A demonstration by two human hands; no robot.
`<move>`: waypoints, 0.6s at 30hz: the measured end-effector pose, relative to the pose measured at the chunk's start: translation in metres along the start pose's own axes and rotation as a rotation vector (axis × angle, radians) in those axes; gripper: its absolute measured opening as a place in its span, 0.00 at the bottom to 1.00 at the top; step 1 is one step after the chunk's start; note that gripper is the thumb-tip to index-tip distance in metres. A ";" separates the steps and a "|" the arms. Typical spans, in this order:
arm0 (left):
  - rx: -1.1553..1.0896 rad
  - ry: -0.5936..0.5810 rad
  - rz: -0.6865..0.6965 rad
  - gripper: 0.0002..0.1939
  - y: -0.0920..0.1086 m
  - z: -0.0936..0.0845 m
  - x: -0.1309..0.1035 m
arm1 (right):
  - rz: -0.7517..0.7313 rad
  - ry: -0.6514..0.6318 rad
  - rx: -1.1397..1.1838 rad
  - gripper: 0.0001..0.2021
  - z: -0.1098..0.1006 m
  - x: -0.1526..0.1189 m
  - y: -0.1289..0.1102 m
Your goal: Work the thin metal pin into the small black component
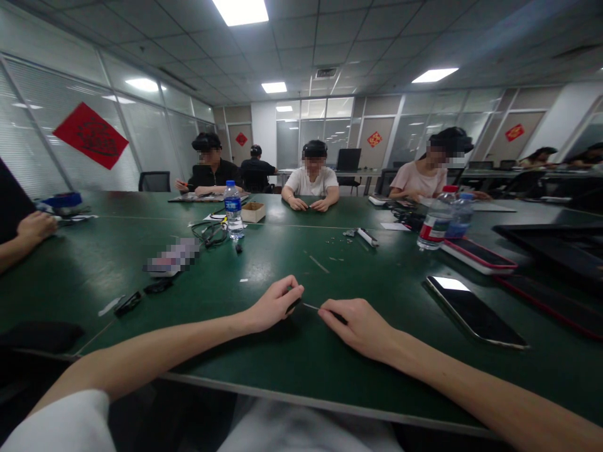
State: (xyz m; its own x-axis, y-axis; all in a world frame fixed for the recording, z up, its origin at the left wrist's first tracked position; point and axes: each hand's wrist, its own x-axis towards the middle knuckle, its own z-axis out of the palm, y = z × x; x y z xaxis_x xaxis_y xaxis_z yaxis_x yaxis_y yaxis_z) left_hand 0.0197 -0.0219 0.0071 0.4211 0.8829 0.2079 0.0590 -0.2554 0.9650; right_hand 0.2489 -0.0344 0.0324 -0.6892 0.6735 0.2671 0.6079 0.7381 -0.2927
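Note:
Just above the green table, my left hand is closed around a small black part, mostly covered by the fingers. My right hand pinches a thin metal-shafted tool that looks like a small screwdriver. Its bare shaft points left at the black part; I cannot tell whether the tip touches it. The tool's handle is hidden in my right hand. A smartphone lies to the right of that hand.
Bottles, a small box, cables and a white stick-like object are farther back. Black pieces lie at left, a red-edged phone at right. Several people sit around; a co-worker's hand rests at far left.

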 end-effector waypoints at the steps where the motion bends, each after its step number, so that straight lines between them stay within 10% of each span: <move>1: -0.004 -0.006 -0.013 0.21 0.000 0.000 0.001 | 0.001 0.002 0.004 0.17 0.000 0.000 0.000; 18: 0.079 -0.106 -0.009 0.20 0.003 -0.003 -0.004 | -0.006 -0.034 0.011 0.15 -0.005 -0.001 -0.003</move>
State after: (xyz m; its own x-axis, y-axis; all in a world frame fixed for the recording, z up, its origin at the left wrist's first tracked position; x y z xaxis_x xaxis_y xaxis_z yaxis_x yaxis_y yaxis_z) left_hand 0.0154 -0.0252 0.0095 0.5129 0.8398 0.1777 0.1324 -0.2820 0.9502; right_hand 0.2497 -0.0366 0.0373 -0.7061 0.6670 0.2377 0.5991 0.7417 -0.3016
